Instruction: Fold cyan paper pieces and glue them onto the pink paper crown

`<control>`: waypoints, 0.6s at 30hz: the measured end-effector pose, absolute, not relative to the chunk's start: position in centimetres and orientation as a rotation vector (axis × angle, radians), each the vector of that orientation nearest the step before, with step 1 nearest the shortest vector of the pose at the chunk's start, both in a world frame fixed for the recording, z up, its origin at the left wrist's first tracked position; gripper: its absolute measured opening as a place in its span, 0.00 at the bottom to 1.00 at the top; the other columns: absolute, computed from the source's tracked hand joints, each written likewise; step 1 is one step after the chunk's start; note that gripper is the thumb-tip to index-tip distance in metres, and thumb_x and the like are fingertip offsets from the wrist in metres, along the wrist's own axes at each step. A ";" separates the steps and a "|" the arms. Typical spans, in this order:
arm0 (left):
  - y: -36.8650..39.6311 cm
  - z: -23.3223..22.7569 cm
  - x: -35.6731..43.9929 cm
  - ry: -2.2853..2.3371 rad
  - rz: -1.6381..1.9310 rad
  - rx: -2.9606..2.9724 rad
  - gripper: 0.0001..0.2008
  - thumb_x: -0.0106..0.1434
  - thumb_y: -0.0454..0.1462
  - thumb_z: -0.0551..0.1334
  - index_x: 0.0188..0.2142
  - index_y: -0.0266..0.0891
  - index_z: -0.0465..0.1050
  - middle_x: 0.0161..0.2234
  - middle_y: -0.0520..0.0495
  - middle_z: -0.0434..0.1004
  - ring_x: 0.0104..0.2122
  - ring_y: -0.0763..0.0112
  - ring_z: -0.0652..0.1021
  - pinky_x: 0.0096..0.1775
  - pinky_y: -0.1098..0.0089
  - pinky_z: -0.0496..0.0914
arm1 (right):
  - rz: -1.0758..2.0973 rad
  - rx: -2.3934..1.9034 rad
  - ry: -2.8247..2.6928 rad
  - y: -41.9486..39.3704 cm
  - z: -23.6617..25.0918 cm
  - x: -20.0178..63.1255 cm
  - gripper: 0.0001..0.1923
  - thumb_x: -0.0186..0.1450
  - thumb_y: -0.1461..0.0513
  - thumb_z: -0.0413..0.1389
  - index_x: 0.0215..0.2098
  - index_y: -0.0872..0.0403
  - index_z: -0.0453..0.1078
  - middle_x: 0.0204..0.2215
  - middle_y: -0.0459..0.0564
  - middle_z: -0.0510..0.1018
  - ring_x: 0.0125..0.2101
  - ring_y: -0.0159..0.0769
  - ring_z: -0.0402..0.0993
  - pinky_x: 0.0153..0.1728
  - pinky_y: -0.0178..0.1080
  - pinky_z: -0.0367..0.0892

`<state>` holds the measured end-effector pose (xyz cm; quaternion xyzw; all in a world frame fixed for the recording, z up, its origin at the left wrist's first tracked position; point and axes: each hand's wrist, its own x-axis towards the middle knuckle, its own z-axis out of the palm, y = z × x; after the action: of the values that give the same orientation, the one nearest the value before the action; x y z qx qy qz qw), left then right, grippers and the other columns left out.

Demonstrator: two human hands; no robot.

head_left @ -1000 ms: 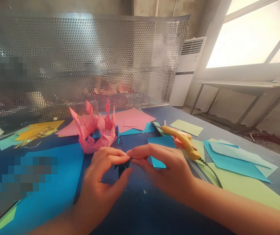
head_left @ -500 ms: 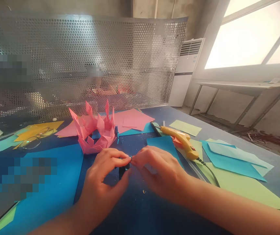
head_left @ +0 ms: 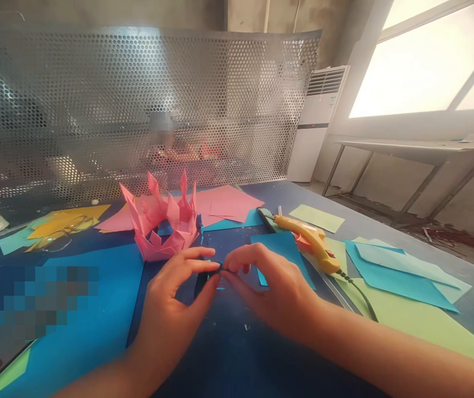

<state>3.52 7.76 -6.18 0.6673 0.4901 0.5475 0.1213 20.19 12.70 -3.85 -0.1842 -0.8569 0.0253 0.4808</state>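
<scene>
My left hand point(head_left: 174, 290) and my right hand point(head_left: 274, 287) meet above the dark blue table. Both pinch a small dark blue piece point(head_left: 220, 267), thin and mostly hidden by the fingertips; it looks like rolled or folded paper. A darker strip point(head_left: 201, 281) shows below my left fingers. Just beyond my left hand stands a pink folded-paper crown point(head_left: 166, 246) with tall points. A blue paper sheet point(head_left: 280, 249) lies behind my right hand. Farther right, a yellow hot glue gun point(head_left: 305, 229) rests on its side, its cord running toward me.
A large blue sheet point(head_left: 83, 320) covers the left side. Glasses point(head_left: 65, 235) lie on yellow paper point(head_left: 91, 211) at the far left. Pink sheets point(head_left: 237, 200) are behind the crown, green paper point(head_left: 419, 315) at right. A perforated metal screen point(head_left: 137, 99) bounds the back; a person is behind it.
My left index and middle fingers have spread apart, and my right fingers have lifted and opened slightly around the dark blue piece. More of the piece shows now. The view has shifted slightly.
</scene>
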 end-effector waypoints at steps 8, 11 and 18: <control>7.4 -5.9 3.5 1.324 1.580 2.046 0.10 0.61 0.30 0.60 0.33 0.49 0.71 0.42 0.57 0.71 0.44 0.77 0.73 0.45 0.74 0.66 | 0.163 -0.429 -2.070 12.0 -3.7 20.3 0.10 0.62 0.71 0.55 0.34 0.51 0.60 0.27 0.41 0.75 0.24 0.25 0.70 0.27 0.28 0.65; 7.5 -5.9 3.4 1.303 1.544 2.033 0.09 0.61 0.30 0.60 0.32 0.49 0.71 0.42 0.58 0.71 0.44 0.78 0.73 0.44 0.75 0.66 | 0.203 -0.443 -2.050 11.8 -3.8 20.3 0.12 0.61 0.73 0.54 0.33 0.51 0.59 0.26 0.41 0.74 0.24 0.24 0.69 0.25 0.27 0.65; 7.5 -6.1 3.4 1.240 1.498 1.848 0.07 0.62 0.36 0.61 0.38 0.53 0.69 0.46 0.58 0.73 0.50 0.73 0.72 0.51 0.70 0.65 | 0.206 -0.427 -1.980 12.3 -4.0 20.2 0.13 0.61 0.74 0.52 0.33 0.51 0.57 0.28 0.42 0.74 0.26 0.25 0.71 0.29 0.28 0.67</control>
<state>3.41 7.49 -6.09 0.6709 0.4501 0.5438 0.2272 20.24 12.33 -3.95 -0.1785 -0.8277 0.0862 0.5251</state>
